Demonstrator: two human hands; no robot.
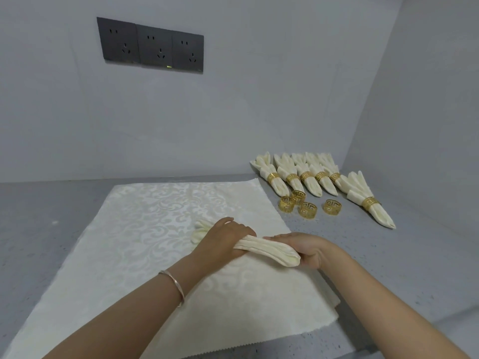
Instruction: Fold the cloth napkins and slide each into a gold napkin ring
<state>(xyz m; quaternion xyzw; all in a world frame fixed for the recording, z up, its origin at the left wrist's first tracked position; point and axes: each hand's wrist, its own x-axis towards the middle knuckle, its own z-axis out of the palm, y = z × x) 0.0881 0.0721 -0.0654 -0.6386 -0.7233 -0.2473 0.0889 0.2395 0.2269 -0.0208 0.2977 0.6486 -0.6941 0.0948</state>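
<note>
Pleated napkin (267, 248): soft, light, likely to splay. Left hand (228, 239) clenches its middle, right hand (308, 248) grasps the folded end, the sounder hold. Loose rings (307, 213) lie at one o'clock.

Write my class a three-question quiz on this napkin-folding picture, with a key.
1. How many loose gold rings lie on the table?
2. True or false: only the left hand holds the pleated napkin.
3. The ringed napkins lie where from the flat cloth? A left, B right, C on it.
Key: 1 four; 2 false, the right hand grips it too; 3 B.
</note>
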